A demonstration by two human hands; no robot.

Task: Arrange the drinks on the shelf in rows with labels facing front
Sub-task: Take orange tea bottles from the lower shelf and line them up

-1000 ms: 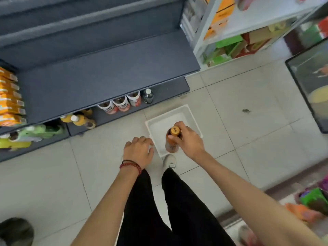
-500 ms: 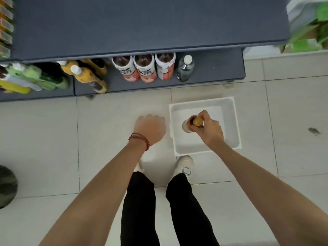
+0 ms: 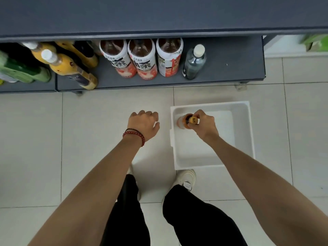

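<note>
Progress is standing at a partial stage, in my judgement. Near the front edge of the bottom shelf (image 3: 230, 75), three tea bottles (image 3: 142, 63) are standing side by side. Two are showing their large printed characters forward; the right-hand one appears to be showing a side panel. A clear bottle (image 3: 194, 63) with a white cap is standing just beside them. Toward the shelf's left end, yellow bottles (image 3: 71, 68) are leaning and green bottles (image 3: 21, 71) are lying jumbled, all awaiting straightening.

On the floor before the shelf, a white bin (image 3: 245, 130) is holding one item only: an orange-capped bottle (image 3: 182, 121) at its far left corner. Whether its base is resting on the bin floor cannot be told. The right hand (image 3: 204, 125) is gripping it at the cap, fingers and thumb curling round. The left hand (image 3: 143, 123) is hanging over the tiles beside the bin, fingers loosely curled, holding nothing.
</note>
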